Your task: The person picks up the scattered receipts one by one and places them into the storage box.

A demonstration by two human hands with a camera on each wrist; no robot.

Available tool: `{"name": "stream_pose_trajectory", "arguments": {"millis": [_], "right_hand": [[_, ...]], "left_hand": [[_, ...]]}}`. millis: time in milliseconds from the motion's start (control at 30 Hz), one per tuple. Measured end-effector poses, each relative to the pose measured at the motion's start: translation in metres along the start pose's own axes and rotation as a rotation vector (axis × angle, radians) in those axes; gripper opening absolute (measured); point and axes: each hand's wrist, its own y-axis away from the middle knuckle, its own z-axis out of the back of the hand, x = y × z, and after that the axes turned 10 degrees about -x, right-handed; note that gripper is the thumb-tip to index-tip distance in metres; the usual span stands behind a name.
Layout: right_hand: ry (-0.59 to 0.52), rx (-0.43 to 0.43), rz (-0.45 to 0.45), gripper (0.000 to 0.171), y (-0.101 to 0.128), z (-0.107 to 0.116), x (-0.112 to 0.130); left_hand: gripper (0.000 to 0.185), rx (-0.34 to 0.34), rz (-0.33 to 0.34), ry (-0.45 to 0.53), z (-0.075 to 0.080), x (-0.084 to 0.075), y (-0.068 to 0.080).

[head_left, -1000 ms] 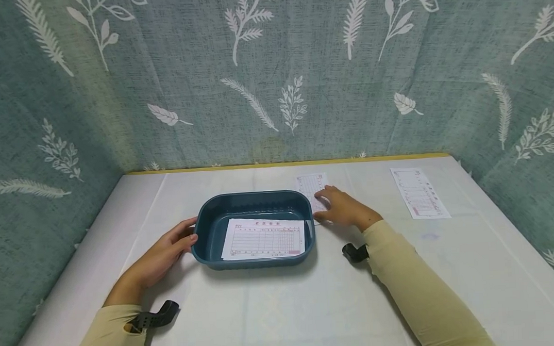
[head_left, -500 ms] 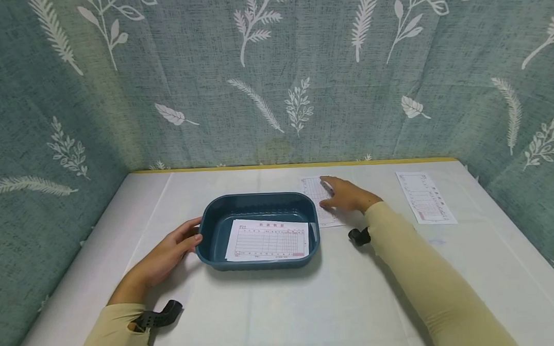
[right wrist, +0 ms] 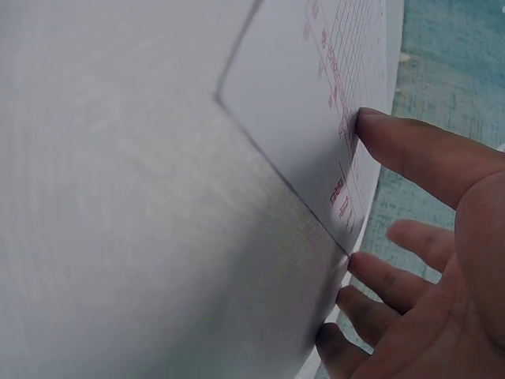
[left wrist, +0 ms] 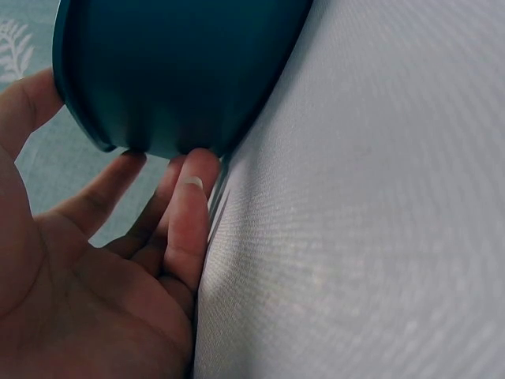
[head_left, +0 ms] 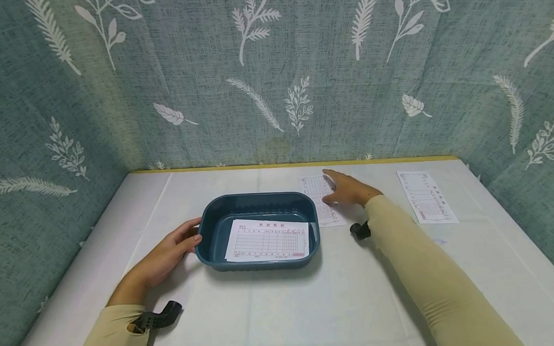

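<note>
I saw the white cloth-covered table (head_left: 310, 305) carrying a dark teal oval plastic tray (head_left: 214, 222). My left hand (head_left: 166, 255) rested open against its left wall. My right hand (head_left: 349, 190) pressed flat, fingers spread, on the pink-lined paper slip (head_left: 317, 197) just right of it.

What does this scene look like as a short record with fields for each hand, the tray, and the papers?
left hand: open, fingers touch the tray's left end
right hand: open, fingertips press the form beside the tray
tray: dark blue, on the white table
form in tray: lies flat inside
form beside tray: right of it, near the back
third form: far right, untouched
</note>
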Motion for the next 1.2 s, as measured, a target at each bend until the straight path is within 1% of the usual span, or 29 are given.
{"name": "stream_pose_trajectory", "arguments": {"millis": [267,400,600,700,833,1000,1200], "right_hand": [[0.001,-0.006,0.004,0.088,0.004,0.0,0.001],[0.002,-0.04,0.005,0.088,0.004,-0.002,0.003],[0.033,-0.12,-0.038,0.084,0.004,-0.008,0.011],[0.011,-0.134,-0.069,0.085,0.006,-0.01,0.015],[-0.061,-0.128,-0.11,0.089,0.011,-0.01,0.018],[-0.087,-0.133,-0.105,0.091,0.014,-0.008,0.012],[-0.13,-0.168,-0.099,0.085,0.015,-0.006,0.004]], "left_hand": [[0.067,0.002,0.005,-0.008,-0.001,0.0,0.0],[0.067,0.004,0.008,-0.007,-0.001,-0.001,0.0],[0.067,-0.006,0.01,-0.006,-0.001,-0.002,0.0],[0.067,-0.005,0.012,-0.006,0.0,-0.002,0.0],[0.067,0.0,0.012,0.0,-0.001,-0.001,0.0],[0.068,0.002,0.019,-0.009,-0.001,-0.002,0.0],[0.069,0.002,0.023,-0.014,-0.001,-0.002,0.0]]}}
